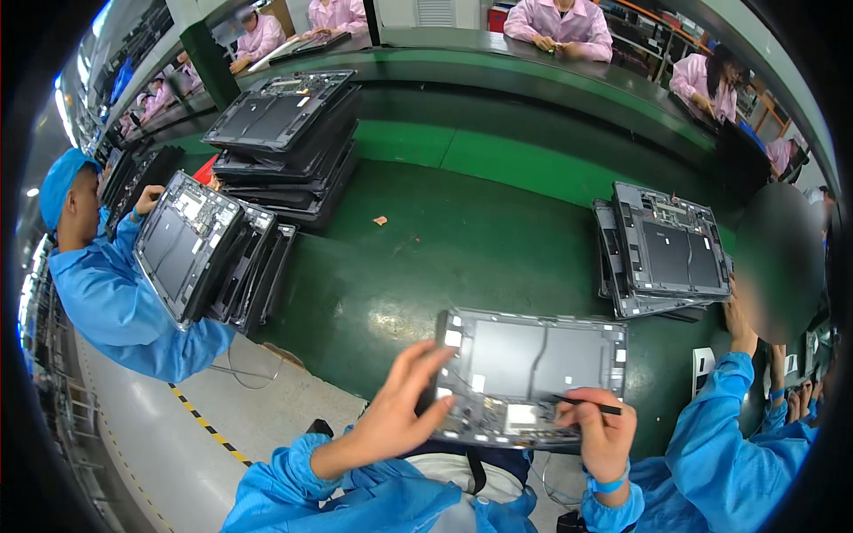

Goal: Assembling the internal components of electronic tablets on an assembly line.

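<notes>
An opened laptop base lies on the green table edge in front of me, its dark battery at the far side and its circuit board nearest me. My left hand is at the base's left edge, fingers spread, thumb by the near left corner; it holds nothing. Over the right part of the circuit board, my right hand pinches slim black tweezers. Their tip points left, down at the board, and what it touches is too small to make out.
Stacked laptop bases stand at the back left and on the right. At the left, a co-worker in blue handles another stack. A person's blue sleeve is close on my right. An orange scrap lies on the table.
</notes>
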Action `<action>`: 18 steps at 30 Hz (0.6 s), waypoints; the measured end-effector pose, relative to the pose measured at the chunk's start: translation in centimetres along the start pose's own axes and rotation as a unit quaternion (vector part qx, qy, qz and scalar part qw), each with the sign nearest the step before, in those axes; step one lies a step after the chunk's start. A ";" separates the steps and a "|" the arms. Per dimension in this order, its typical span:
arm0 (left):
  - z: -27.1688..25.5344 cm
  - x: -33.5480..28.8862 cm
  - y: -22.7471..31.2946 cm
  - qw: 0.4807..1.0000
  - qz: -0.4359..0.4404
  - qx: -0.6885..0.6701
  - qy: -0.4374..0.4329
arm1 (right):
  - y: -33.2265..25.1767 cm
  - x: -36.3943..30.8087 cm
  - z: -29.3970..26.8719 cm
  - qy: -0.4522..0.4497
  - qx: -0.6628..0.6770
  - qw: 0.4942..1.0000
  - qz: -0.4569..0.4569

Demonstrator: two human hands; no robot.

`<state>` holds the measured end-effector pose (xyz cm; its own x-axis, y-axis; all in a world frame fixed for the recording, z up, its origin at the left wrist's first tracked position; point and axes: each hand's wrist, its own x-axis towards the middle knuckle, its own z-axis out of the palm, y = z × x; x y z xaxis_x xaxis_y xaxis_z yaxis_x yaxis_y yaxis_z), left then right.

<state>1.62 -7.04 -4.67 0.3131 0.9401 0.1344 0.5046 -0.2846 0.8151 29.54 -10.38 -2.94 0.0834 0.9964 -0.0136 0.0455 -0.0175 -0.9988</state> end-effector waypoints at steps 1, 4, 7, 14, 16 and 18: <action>0.2 0.0 0.6 0.999 -0.008 -0.046 -0.025 | 0.2 0.5 0.4 -0.031 -0.027 0.999 0.004; 0.4 1.1 0.6 0.987 0.111 0.111 0.020 | -0.3 2.7 2.5 -0.049 0.002 0.997 0.065; 0.2 3.6 0.5 0.975 0.192 0.116 -0.006 | 0.9 3.4 2.3 -0.063 -0.012 0.996 0.062; 0.5 6.8 1.3 0.911 0.330 0.190 -0.159 | 0.4 1.5 1.1 -0.031 -0.071 0.995 0.057; 1.0 7.5 1.2 0.918 0.319 0.157 -0.175 | 0.3 0.8 0.6 -0.065 -0.086 0.993 0.038; 2.5 8.1 1.3 0.911 0.341 0.190 -0.134 | 0.7 0.8 0.7 -0.063 -0.082 0.994 0.028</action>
<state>6.82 -0.24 -3.87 0.8182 0.4544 0.3522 0.3447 -0.8780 0.3321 28.93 -9.51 -3.70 -0.0352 0.9958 -0.0849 0.2073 -0.0758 -0.9753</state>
